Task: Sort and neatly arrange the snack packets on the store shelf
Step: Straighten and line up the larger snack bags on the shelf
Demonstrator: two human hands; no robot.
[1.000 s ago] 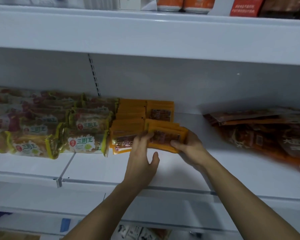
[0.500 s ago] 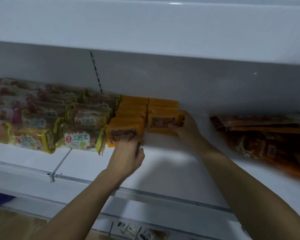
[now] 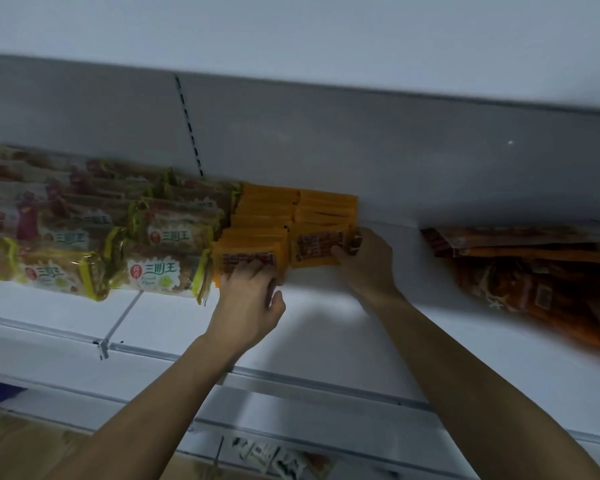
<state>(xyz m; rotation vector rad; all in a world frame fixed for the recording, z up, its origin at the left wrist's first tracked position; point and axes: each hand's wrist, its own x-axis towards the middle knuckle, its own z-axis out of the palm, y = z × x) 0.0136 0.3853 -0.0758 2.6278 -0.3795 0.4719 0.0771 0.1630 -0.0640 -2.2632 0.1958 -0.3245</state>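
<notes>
Two rows of small orange snack packets stand side by side on the white shelf (image 3: pixel 326 317). My left hand (image 3: pixel 248 297) rests its fingers on the front packet of the left orange row (image 3: pixel 250 251). My right hand (image 3: pixel 364 259) grips the front packet of the right orange row (image 3: pixel 321 245), thumb on its face and fingers round its right edge. To the left lie rows of yellow-green wrapped bread packets (image 3: pixel 160 268). A loose pile of brown-orange packets (image 3: pixel 534 271) lies at the right, blurred.
The upper shelf's underside (image 3: pixel 326 46) hangs low over the packets. A bare strip of shelf lies between the orange rows and the right pile. The shelf's front rail (image 3: pixel 291 375) runs below my wrists. Printed packets (image 3: pixel 274 459) show on a lower level.
Both hands have pushed the orange packets back against their rows. The view has dropped and moved closer to the shelf.
</notes>
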